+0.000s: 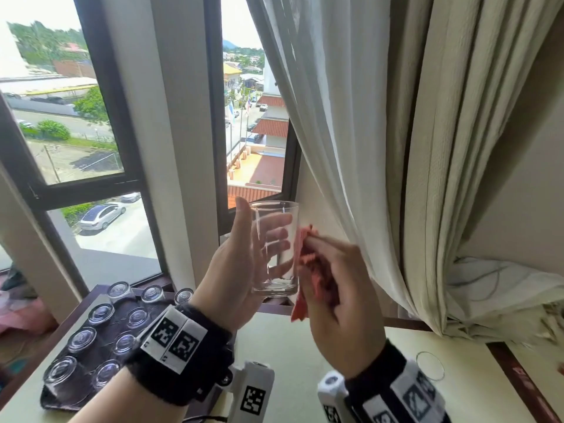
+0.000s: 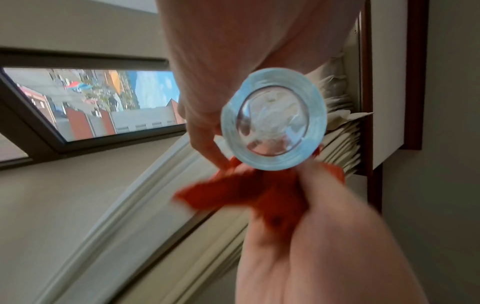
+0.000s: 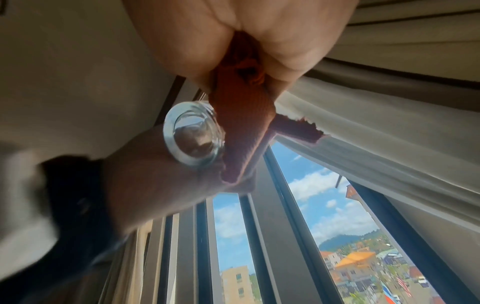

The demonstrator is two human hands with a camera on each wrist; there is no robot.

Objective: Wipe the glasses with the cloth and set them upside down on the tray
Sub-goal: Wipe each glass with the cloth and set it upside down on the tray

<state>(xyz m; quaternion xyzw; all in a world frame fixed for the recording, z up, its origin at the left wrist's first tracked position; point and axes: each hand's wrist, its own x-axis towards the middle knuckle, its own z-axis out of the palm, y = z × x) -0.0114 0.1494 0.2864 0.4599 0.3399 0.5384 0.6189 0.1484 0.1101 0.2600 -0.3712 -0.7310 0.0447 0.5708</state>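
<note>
A clear glass tumbler [image 1: 276, 248] is held upright in the air before the window, and my left hand [image 1: 244, 254] grips it with fingers wrapped round its far side. From the left wrist view I look at its thick base [image 2: 274, 120]; the right wrist view shows the same base [image 3: 193, 136]. My right hand [image 1: 332, 285] clutches a bunched orange-red cloth [image 1: 311, 270] against the glass's right side. The cloth [image 2: 249, 191] hangs below the glass, squeezed in the right palm [image 3: 241, 115]. A dark tray [image 1: 61, 401] at lower left carries several glasses [image 1: 82, 338] upside down.
Another clear glass [image 1: 430, 366] stands upright on the pale table [image 1: 290, 346] at the right. Cream curtains [image 1: 427, 148] hang close behind my right hand. A dark-framed window [image 1: 128, 178] and wall pillar are straight ahead.
</note>
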